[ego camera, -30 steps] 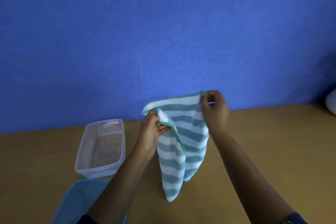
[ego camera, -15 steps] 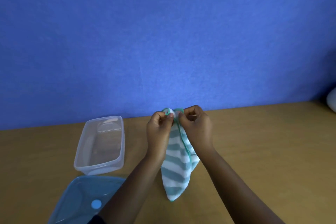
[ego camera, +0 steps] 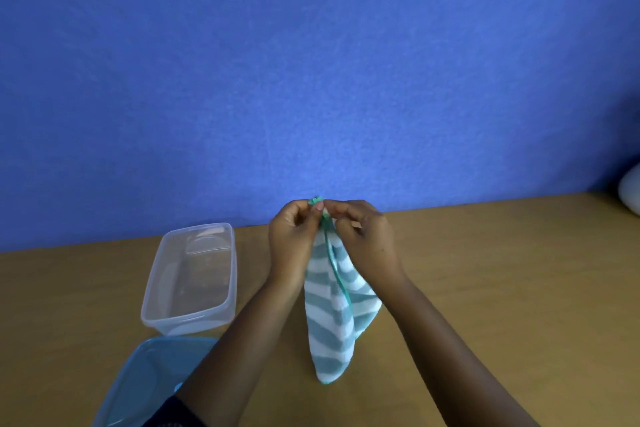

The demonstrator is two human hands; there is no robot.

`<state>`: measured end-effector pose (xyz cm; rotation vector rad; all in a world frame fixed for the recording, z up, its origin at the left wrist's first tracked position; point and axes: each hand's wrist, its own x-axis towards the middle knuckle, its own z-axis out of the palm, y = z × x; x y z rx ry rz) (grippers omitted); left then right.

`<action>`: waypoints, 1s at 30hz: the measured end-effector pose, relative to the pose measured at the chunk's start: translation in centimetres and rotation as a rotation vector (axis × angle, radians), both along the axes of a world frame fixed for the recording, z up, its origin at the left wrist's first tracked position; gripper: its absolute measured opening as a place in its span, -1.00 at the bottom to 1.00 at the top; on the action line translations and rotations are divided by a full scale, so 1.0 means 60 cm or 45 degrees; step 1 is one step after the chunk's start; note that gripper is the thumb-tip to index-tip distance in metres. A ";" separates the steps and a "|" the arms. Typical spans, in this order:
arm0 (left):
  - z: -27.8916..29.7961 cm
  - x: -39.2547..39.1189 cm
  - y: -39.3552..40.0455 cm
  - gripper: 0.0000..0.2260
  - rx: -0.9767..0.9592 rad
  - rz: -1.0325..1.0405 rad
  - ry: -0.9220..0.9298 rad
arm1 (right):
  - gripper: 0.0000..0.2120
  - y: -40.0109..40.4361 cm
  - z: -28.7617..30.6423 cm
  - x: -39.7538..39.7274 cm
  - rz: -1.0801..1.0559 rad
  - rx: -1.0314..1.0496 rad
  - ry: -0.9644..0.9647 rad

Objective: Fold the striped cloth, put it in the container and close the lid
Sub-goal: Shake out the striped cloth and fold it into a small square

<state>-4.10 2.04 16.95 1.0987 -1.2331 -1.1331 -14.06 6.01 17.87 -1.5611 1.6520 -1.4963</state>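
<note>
Two bare arms of the person come in from the lower edge of the view. The left hand [ego camera: 294, 239] and the right hand [ego camera: 365, 239] wear no gloves, and I can see no rings. Both forearms are uncovered up to the elbow area. Only at the bottom edge, on the left arm, a small part of a dark sleeve [ego camera: 173, 414] shows; its fabric looks dark blue or black.

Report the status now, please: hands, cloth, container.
Left hand and right hand pinch striped cloth top, hanging. Container open, empty. Lid off. Nothing blocking.
</note>
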 end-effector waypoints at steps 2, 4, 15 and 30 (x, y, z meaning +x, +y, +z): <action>0.022 0.012 -0.014 -0.89 0.061 -0.157 0.094 | -0.76 -0.005 0.016 -0.013 -0.040 -0.013 -0.033; 0.049 0.028 -0.028 -0.87 -0.001 -0.409 -0.011 | -0.74 -0.009 0.028 -0.024 -0.056 -0.086 0.035; 0.080 0.058 -0.069 -0.73 -0.129 -0.451 -0.167 | -0.75 -0.027 0.002 -0.061 0.110 0.213 0.497; 0.069 0.107 -0.098 -0.87 -0.537 0.077 -0.361 | -0.68 -0.011 -0.071 -0.135 -0.331 0.108 0.869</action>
